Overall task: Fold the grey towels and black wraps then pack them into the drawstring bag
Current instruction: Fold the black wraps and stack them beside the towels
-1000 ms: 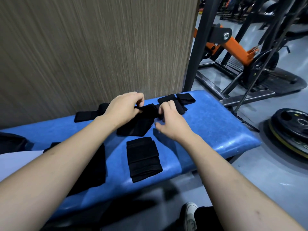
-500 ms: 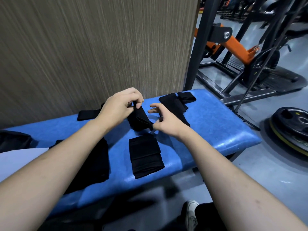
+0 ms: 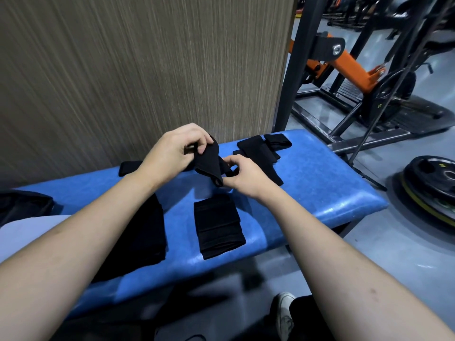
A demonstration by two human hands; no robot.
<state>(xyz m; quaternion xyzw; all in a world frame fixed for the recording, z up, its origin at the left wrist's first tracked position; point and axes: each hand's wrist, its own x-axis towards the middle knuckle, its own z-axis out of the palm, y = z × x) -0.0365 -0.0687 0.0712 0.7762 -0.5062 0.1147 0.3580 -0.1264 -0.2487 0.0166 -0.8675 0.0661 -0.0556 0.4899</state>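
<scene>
Hands meet above the blue padded surface, both working one black wrap that is lifted clear of it. The left hand grasps the wrap's upper end, thumb and fingers pinched round the fabric, while the right hand pinches the lower part, fingers curled over the strap end near its loop. The wrap hangs doubled between them, tilted down toward the right hand.

Just in front of the hands, a folded black wrap stack lies flat on the surface, near its front edge. To the left of that stack, partly hidden under the left forearm, lies a larger dark folded cloth; what kind it is cannot be told. Behind the right hand, another unfolded black wrap sprawls across the surface toward its far end. A black strap end shows behind the left wrist, by the wood-grain wall panel.

At the far left edge, a dark fabric item rests above something pale. On the floor to the right lie weight plates, beside an orange and black gym machine
</scene>
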